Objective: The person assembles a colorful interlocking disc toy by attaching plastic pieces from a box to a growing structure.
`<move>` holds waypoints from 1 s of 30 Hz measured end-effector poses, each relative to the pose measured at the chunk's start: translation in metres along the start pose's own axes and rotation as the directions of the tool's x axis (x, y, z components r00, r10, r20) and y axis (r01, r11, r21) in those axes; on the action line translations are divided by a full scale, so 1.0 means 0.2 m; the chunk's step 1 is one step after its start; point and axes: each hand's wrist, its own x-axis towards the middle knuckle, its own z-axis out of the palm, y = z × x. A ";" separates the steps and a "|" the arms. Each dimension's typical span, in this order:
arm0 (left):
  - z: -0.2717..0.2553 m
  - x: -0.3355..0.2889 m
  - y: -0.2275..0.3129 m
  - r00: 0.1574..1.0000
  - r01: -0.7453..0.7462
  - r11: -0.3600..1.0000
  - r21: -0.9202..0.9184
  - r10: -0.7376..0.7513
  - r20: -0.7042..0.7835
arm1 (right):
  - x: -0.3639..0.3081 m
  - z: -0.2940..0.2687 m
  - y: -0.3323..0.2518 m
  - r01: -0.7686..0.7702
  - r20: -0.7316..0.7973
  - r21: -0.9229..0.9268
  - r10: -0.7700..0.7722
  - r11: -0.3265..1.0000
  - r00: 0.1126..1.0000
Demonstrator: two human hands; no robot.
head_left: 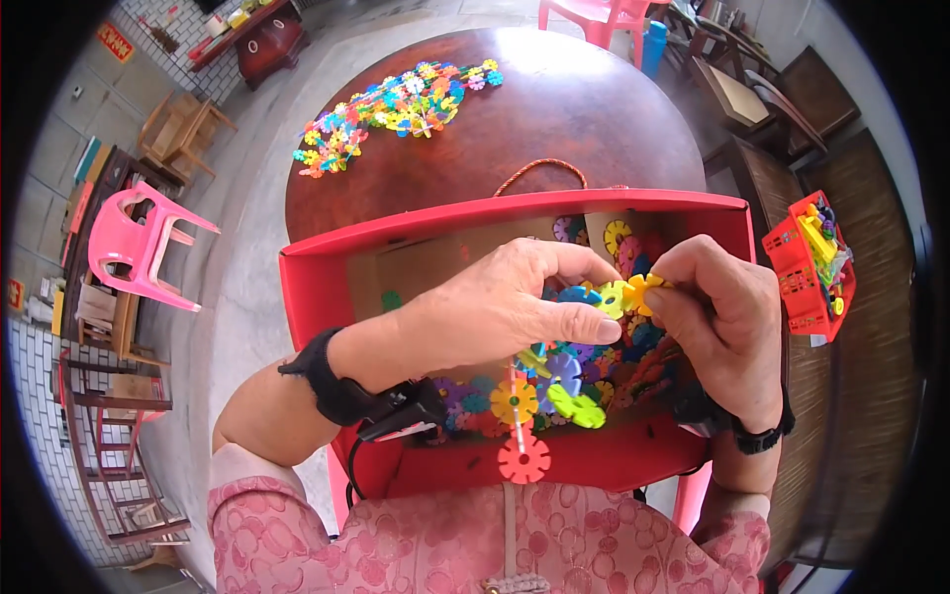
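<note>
Left hand [495,307] pinches a blue snowflake piece [577,294]; right hand [717,317] grips a yellow one [633,290] at frame centre. Misaligned slots could slip, dropping the dangling chain [520,426] into the red box [416,233].

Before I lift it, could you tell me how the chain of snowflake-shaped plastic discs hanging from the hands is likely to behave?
The disc chain probably swings and flexes at its joints, since it dangles from the hands over the red box. It looks light: thin plastic pieces. The slotted links may pull apart if tugged; the bottom orange disc hangs on one narrow connection.
</note>
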 end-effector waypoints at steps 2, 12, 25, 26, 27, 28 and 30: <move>-0.01 0.00 -0.03 1.000 -0.004 1.000 -0.009 0.004 0.006 | 0.01 0.01 0.00 0.019 0.007 -0.001 -0.019 1.000 1.000; 0.01 -0.01 -0.05 0.987 -0.085 0.982 0.168 0.106 -0.123 | 0.00 -0.01 0.01 -0.048 -0.010 0.033 0.048 0.998 0.999; -0.02 -0.04 -0.01 0.856 -0.275 0.694 0.665 0.492 -0.159 | 0.00 0.00 -0.03 0.056 0.006 -0.084 -0.055 0.995 0.998; -0.01 -0.04 -0.01 0.855 -0.280 0.694 0.663 0.495 -0.156 | -0.01 0.00 -0.03 0.053 0.006 -0.090 -0.053 0.995 0.999; -0.01 -0.04 -0.01 0.845 -0.276 0.664 0.695 0.512 -0.155 | -0.01 0.00 -0.02 0.069 0.007 -0.096 -0.069 0.993 0.998; -0.01 -0.04 -0.01 0.834 -0.270 0.632 0.726 0.530 -0.151 | -0.01 0.00 -0.02 0.085 0.008 -0.102 -0.085 0.991 0.996; 0.00 -0.05 0.00 0.811 -0.286 0.620 0.731 0.563 -0.160 | -0.01 0.00 -0.02 0.068 -0.003 -0.069 -0.068 0.995 0.998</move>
